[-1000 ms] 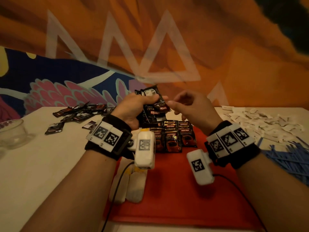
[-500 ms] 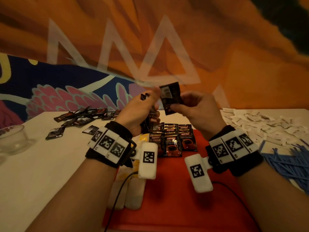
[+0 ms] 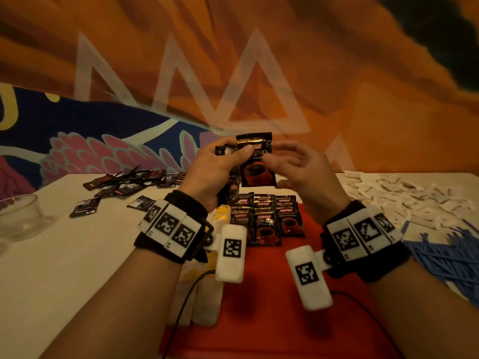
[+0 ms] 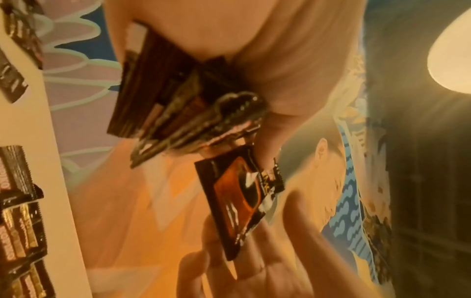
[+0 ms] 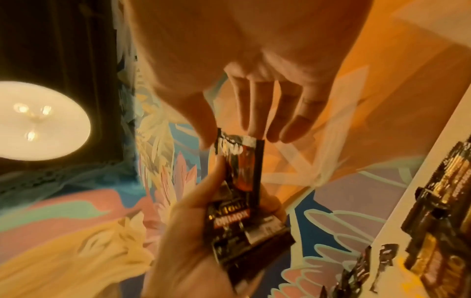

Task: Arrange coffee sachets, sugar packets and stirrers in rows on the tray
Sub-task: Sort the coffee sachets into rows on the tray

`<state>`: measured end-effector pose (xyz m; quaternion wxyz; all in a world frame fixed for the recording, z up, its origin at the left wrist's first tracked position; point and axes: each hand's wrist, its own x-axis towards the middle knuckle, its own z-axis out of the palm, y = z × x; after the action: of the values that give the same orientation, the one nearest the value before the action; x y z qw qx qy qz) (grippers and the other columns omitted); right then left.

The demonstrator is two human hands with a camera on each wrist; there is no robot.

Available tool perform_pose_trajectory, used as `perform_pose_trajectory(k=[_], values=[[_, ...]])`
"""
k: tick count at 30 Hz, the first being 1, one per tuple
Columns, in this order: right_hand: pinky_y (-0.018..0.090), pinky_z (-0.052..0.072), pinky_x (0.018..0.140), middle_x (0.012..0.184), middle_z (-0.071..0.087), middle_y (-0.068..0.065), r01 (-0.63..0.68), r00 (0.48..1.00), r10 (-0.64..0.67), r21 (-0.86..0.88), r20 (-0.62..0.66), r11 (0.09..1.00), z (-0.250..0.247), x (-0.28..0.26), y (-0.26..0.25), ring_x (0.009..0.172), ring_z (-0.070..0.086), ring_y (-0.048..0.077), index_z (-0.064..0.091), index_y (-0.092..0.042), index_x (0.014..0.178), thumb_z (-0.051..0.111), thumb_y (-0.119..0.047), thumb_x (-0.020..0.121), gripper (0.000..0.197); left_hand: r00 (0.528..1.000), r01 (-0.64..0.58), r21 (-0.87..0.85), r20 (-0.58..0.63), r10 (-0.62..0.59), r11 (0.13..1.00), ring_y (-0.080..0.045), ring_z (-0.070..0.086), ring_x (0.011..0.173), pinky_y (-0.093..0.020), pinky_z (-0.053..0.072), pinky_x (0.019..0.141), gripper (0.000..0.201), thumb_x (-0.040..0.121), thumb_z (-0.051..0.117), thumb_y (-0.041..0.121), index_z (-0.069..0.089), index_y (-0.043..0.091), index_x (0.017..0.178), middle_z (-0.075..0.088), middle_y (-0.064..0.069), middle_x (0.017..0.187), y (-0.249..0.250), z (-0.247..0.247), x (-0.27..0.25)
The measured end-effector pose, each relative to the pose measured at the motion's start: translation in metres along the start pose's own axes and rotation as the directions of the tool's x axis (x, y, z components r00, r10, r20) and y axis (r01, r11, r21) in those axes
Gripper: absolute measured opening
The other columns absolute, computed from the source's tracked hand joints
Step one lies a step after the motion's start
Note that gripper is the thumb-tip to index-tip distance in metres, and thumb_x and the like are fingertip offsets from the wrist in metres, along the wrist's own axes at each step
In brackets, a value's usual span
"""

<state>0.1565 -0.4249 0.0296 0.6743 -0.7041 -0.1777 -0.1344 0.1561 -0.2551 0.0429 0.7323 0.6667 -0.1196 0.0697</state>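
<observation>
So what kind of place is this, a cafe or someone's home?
Probably a cafe or hospitality space, though I can't be sure. A big painted mural fills the wall behind the white table, and the table carries bulk supplies: loose coffee sachets, heaped white sugar packets and blue stirrers.

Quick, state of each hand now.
Left hand: grips a stack of coffee sachets, thumb on the front sachet.
Right hand: fingers at the front sachet's edge; grip cannot be told.

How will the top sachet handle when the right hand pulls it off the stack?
The sachet probably stays fairly flat: it stands upright above the left hand without drooping. Its glossy film looks slippery, so the right hand should pinch an edge. It likely weighs little.
</observation>
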Motion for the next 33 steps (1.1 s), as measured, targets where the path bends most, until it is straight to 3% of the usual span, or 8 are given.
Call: perform_pose_trajectory(k=[4, 8, 11, 17, 21, 25, 28, 33], values=[[0.034, 0.057, 0.084, 0.088, 0.076, -0.006, 0.123, 0.992, -0.121, -0.213, 0.023, 0.969, 0.004, -0.003, 0.004, 0.085, 0.072, 0.008, 0.074, -0.024, 0.087, 0.077, -0.012, 0.082, 0.014, 0.996, -0.089, 0.129, 0.028, 0.086, 0.988, -0.026, 0.053, 0.068, -0.040, 0.045, 0.065, 0.003, 0.092, 0.068, 0.018, 0.071, 0.019, 0.092, 0.058, -0.016, 0.080, 0.001, 0.004, -0.004], [0.005, 0.043, 0.069, 0.066, 0.060, -0.038, 0.191, 0.981, -0.186, -0.431, 0.055, 0.882, -0.001, -0.004, 0.001, 0.074, 0.059, -0.019, 0.065, -0.047, 0.077, 0.076, -0.012, 0.083, 0.037, 0.994, -0.104, 0.232, 0.040, 0.097, 0.967, -0.016, 0.045, 0.056, -0.028, 0.037, 0.051, 0.018, 0.095, 0.064, 0.027, 0.067, 0.012, 0.086, 0.051, -0.011, 0.071, 0.006, 0.006, -0.006], [0.003, 0.040, 0.066, 0.060, 0.054, -0.046, 0.238, 0.970, -0.234, -0.452, 0.066, 0.860, -0.001, -0.006, 0.000, 0.071, 0.057, -0.020, 0.065, -0.047, 0.076, 0.077, -0.007, 0.082, 0.042, 0.998, -0.054, 0.268, 0.007, 0.055, 0.962, -0.015, 0.041, 0.050, -0.024, 0.034, 0.046, 0.027, 0.099, 0.060, 0.025, 0.061, 0.002, 0.083, 0.046, -0.012, 0.064, 0.003, 0.012, -0.005], [0.002, 0.039, 0.063, 0.083, 0.069, -0.011, 0.247, 0.966, -0.251, -0.514, 0.063, 0.822, -0.002, -0.005, 0.000, 0.070, 0.058, -0.005, 0.079, -0.025, 0.088, 0.077, -0.013, 0.083, 0.013, 0.998, 0.028, 0.271, -0.053, -0.014, 0.962, -0.015, 0.039, 0.050, -0.027, 0.033, 0.049, 0.036, 0.102, 0.052, 0.037, 0.059, 0.007, 0.084, 0.045, -0.006, 0.061, -0.001, 0.016, -0.003], [0.003, 0.035, 0.059, 0.078, 0.060, -0.025, 0.072, 0.996, -0.026, -0.577, 0.087, 0.813, -0.017, 0.000, -0.002, 0.074, 0.054, -0.010, 0.071, -0.036, 0.091, 0.068, -0.021, 0.091, 0.015, 0.991, 0.067, 0.064, -0.119, -0.059, 0.996, -0.012, 0.041, 0.050, -0.026, 0.035, 0.048, 0.034, 0.096, 0.060, 0.045, 0.060, 0.013, 0.085, 0.048, 0.001, 0.065, 0.003, 0.005, 0.002], [0.020, 0.041, 0.063, 0.081, 0.069, -0.007, -0.107, 0.971, 0.211, -0.585, 0.113, 0.804, -0.037, 0.004, 0.013, 0.069, 0.059, 0.004, 0.072, -0.023, 0.093, 0.070, -0.016, 0.089, 0.008, 0.979, 0.168, -0.108, -0.101, -0.179, 0.980, -0.010, 0.041, 0.053, -0.027, 0.034, 0.053, 0.026, 0.095, 0.063, 0.041, 0.063, 0.016, 0.091, 0.047, 0.004, 0.070, 0.004, -0.006, 0.005], [0.034, 0.046, 0.065, 0.078, 0.071, 0.010, -0.290, 0.907, 0.414, -0.598, 0.079, 0.747, -0.052, 0.007, 0.032, 0.074, 0.063, 0.022, 0.069, -0.013, 0.079, 0.074, -0.012, 0.086, 0.009, 0.971, 0.205, -0.173, -0.086, -0.222, 0.963, -0.009, 0.042, 0.054, -0.026, 0.034, 0.054, 0.022, 0.095, 0.063, 0.038, 0.063, 0.016, 0.092, 0.048, 0.004, 0.070, 0.004, -0.011, 0.004], [0.032, 0.046, 0.065, 0.074, 0.069, 0.008, -0.471, 0.758, 0.651, -0.656, 0.041, 0.590, -0.071, 0.003, 0.054, 0.076, 0.057, 0.022, 0.068, -0.007, 0.078, 0.070, -0.015, 0.089, 0.014, 0.975, 0.201, -0.226, -0.046, -0.216, 0.953, -0.009, 0.044, 0.052, -0.024, 0.036, 0.050, 0.020, 0.097, 0.060, 0.035, 0.061, 0.016, 0.093, 0.049, 0.004, 0.069, 0.009, -0.014, 0.002]])
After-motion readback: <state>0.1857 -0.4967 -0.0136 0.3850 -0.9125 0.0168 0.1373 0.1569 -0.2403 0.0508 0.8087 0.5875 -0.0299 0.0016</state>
